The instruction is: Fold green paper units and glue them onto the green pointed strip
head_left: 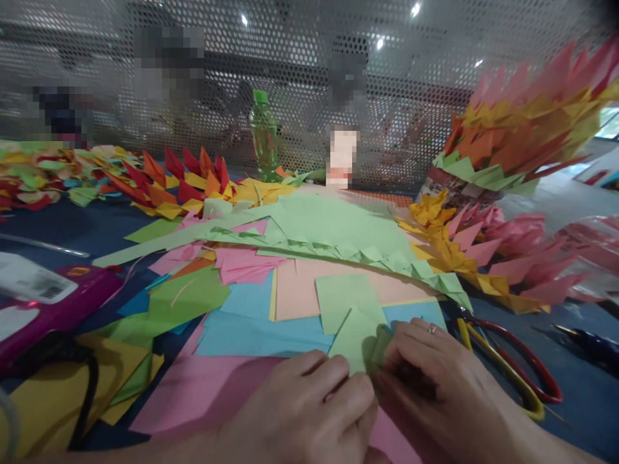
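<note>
Both hands are close together at the bottom middle, on one pale green paper square [355, 335]. My left hand [319, 409] pinches its lower edge with curled fingers. At the square's right side, my right hand [430, 380], with a ring on one finger, grips a folded-over part. The thumbs are mostly hidden. Just behind lies another pale green sheet [338, 293]. Under the hands are a pink sheet [207, 386] and blue sheets [261, 325]. Farther back, a green folded paper strip [333, 251] with a row of small points lies across larger green paper.
Scissors [522, 361] with red and yellow handles lie right, near a dark pen [590, 345]. A purple device [62, 316] with a black cable sits left. Folded red-orange points [188, 174], a green bottle [264, 138] and a tall paper-point stack [522, 129] stand behind, before a perforated metal screen [300, 71].
</note>
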